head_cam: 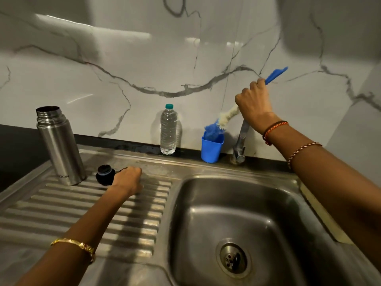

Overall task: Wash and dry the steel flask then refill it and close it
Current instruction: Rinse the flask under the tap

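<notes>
The washing step is only being set up: the steel flask (59,145) stands upright and uncapped on the ribbed drainboard (82,211) at the left of the sink, well apart from the basin (233,219), which looks dry, and no water runs from the tap (240,141). Its dark cap (105,174) lies on the drainboard just beside the flask's foot. The right hand (254,104) is curled round the blue handle of a bottle brush (226,117), holding it at a slant with the pale bristles and blue tip at the mouth of the blue plastic cup (212,148) by the tap; whether the brush is on its way out of the cup or into it cannot be judged here. The left hand (128,179) rests knuckles-up on the drainboard with fingers curled under, right next to the cap; something dark shows at its fingertips, but whether it pinches that or merely touches it I cannot tell. The next move, as I judge it, calls for bringing flask and brush together over the basin, with the left hand taking the flask's body and the brush entering its narrow threaded neck straight. A clear water bottle (168,129) with a teal cap stands against the marble wall, likely the refill source. The tap's handle and spout are partly hidden behind the right wrist, and the flask's inside is too dark to read.
</notes>
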The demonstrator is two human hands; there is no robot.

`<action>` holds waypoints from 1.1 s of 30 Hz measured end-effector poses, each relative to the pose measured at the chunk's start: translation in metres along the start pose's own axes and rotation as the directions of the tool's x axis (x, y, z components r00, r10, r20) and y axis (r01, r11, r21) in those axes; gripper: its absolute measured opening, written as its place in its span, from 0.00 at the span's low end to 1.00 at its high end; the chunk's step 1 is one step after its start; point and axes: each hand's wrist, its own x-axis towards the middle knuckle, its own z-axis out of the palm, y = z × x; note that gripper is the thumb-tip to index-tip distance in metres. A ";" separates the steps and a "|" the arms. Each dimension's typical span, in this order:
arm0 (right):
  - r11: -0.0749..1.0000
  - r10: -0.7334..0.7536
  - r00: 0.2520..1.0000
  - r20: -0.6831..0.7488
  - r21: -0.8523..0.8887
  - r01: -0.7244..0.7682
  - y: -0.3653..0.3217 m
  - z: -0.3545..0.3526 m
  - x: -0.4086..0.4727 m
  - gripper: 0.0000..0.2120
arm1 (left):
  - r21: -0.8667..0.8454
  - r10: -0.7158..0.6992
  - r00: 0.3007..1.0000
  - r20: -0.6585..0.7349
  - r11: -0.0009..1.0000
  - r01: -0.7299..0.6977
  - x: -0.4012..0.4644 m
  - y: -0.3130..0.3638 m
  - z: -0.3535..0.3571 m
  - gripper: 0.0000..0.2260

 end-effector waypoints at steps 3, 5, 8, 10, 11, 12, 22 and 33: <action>0.999 -0.023 1.000 -0.011 -0.030 0.023 -0.011 0.011 0.015 0.06 | -0.031 0.004 1.000 0.009 1.000 -0.004 0.000 -0.001 -0.001 0.15; 0.997 -0.024 0.999 -0.023 -0.069 0.022 -0.017 0.017 0.023 0.06 | -0.056 0.018 1.000 0.014 0.998 -0.017 0.001 -0.003 -0.002 0.15; 0.997 -0.004 1.000 -0.007 -0.074 0.004 -0.028 0.026 0.035 0.06 | -0.071 0.040 0.999 0.011 0.997 -0.039 0.003 -0.006 -0.003 0.15; 0.998 -0.003 0.999 0.031 -0.065 0.006 -0.038 0.033 0.041 0.06 | -0.078 0.037 0.999 0.000 0.996 -0.037 0.005 -0.006 -0.002 0.14; 0.999 0.001 0.998 0.058 -0.052 0.002 -0.043 0.038 0.043 0.06 | -0.078 0.035 0.999 0.000 0.996 -0.035 0.006 -0.005 -0.002 0.14; 0.999 0.008 0.996 0.087 -0.038 -0.005 -0.047 0.044 0.045 0.06 | -0.076 0.032 0.999 0.006 0.997 -0.032 0.008 -0.004 -0.001 0.14; 0.997 0.072 0.986 0.151 0.001 -0.073 -0.060 0.090 0.045 0.20 | -0.052 0.016 1.000 -0.005 0.999 -0.016 0.012 -0.004 0.006 0.15; 0.995 -0.072 0.997 0.016 0.071 0.070 -0.051 0.073 0.022 0.30 | 0.031 0.007 0.995 -0.100 1.000 -0.003 -0.004 0.008 -0.001 0.11</action>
